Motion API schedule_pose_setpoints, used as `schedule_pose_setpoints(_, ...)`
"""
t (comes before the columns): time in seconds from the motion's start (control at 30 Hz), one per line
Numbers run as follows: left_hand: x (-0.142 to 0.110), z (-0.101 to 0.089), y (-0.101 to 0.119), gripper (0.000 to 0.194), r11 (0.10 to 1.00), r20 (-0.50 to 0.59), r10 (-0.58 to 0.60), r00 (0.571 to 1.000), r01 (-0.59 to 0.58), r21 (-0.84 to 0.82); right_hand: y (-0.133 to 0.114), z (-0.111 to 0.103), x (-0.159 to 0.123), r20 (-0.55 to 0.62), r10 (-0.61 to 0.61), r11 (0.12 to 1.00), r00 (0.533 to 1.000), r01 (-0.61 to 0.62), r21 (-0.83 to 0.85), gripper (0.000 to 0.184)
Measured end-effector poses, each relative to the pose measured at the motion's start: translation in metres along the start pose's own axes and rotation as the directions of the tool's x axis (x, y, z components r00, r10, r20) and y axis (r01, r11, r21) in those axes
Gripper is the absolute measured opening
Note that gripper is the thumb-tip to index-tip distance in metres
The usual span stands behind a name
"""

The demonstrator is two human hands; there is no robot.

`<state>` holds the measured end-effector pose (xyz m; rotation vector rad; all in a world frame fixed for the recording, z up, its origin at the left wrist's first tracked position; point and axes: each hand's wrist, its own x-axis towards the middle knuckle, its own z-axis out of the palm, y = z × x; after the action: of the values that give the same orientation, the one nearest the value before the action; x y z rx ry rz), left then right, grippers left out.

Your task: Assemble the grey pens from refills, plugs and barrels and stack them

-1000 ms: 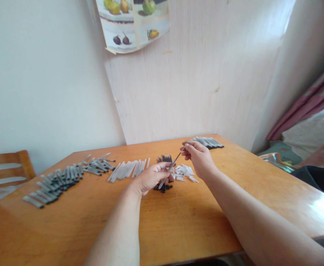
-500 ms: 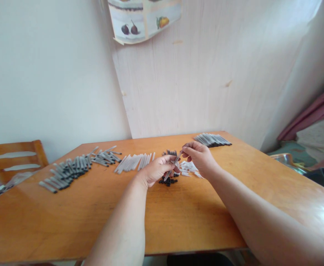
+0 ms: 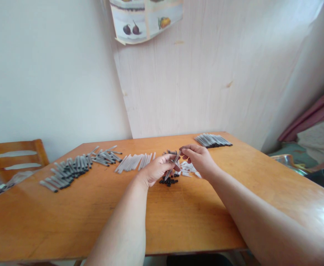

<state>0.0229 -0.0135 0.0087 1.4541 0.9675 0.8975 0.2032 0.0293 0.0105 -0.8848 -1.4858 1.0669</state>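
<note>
My left hand (image 3: 155,170) is closed round a thin grey pen barrel (image 3: 171,168) held slanting over the middle of the wooden table (image 3: 195,218). My right hand (image 3: 198,159) pinches the barrel's upper end, its fingers curled. Right under the hands lies a small heap of black caps (image 3: 169,181), and beside it a scatter of small clear plastic pieces (image 3: 189,168). What the right fingertips press into the barrel is too small to make out.
Grey pens with black ends lie in a long pile (image 3: 67,173) at the left, a row of pale barrels (image 3: 135,162) sits behind my left hand, and a neat stack (image 3: 212,140) is at the far right. A wooden chair (image 3: 14,155) stands left.
The view shifted down and right between the earliest frame and now. My right hand has come closer to the left, and the thin dark refill that stuck out of the barrel no longer shows.
</note>
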Motion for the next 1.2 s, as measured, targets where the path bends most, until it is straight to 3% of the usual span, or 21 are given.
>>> schedule_pose_setpoints(0.23,0.000,0.001,0.001,0.054,1.000,-0.009,0.009,1.000,-0.009,-0.007,0.000,0.000,0.001,-0.001,0.004,0.998,1.000,-0.004,0.055,0.024)
schedule_pose_setpoints(0.37,-0.001,-0.001,0.001,0.050,1.000,-0.032,0.010,0.999,-0.010,0.001,-0.001,-0.008,0.006,-0.050,0.033,0.999,0.998,-0.031,0.026,0.016)
schedule_pose_setpoints(0.47,-0.001,-0.003,0.002,0.045,1.000,-0.062,0.021,0.998,-0.020,0.012,0.001,-0.016,0.010,-0.032,0.058,0.994,0.998,-0.061,-0.088,0.010)
schedule_pose_setpoints(0.6,-0.001,-0.007,0.002,0.041,0.999,-0.092,0.045,0.995,-0.044,0.004,0.004,-0.018,0.010,0.106,0.073,0.939,0.992,-0.033,-0.342,0.008)
schedule_pose_setpoints(0.7,-0.001,-0.010,0.001,0.042,0.999,-0.107,0.037,0.994,-0.038,-0.008,0.006,-0.013,0.005,0.275,0.100,0.877,0.956,0.046,-0.479,0.009)
schedule_pose_setpoints(0.87,-0.001,-0.012,0.002,0.043,0.999,-0.147,0.029,0.989,-0.032,-0.017,0.008,-0.004,-0.007,0.528,0.155,0.797,0.835,0.211,-0.566,0.012)
schedule_pose_setpoints(1.07,-0.001,-0.011,0.003,0.041,0.999,-0.150,0.030,0.988,-0.034,-0.028,0.007,-0.001,-0.012,0.618,0.202,0.706,0.760,0.325,-0.630,0.018)
schedule_pose_setpoints(1.2,-0.001,-0.011,0.002,0.040,0.998,-0.150,0.034,0.988,-0.040,-0.041,0.002,0.001,-0.013,0.612,0.227,0.661,0.758,0.341,-0.668,0.017)
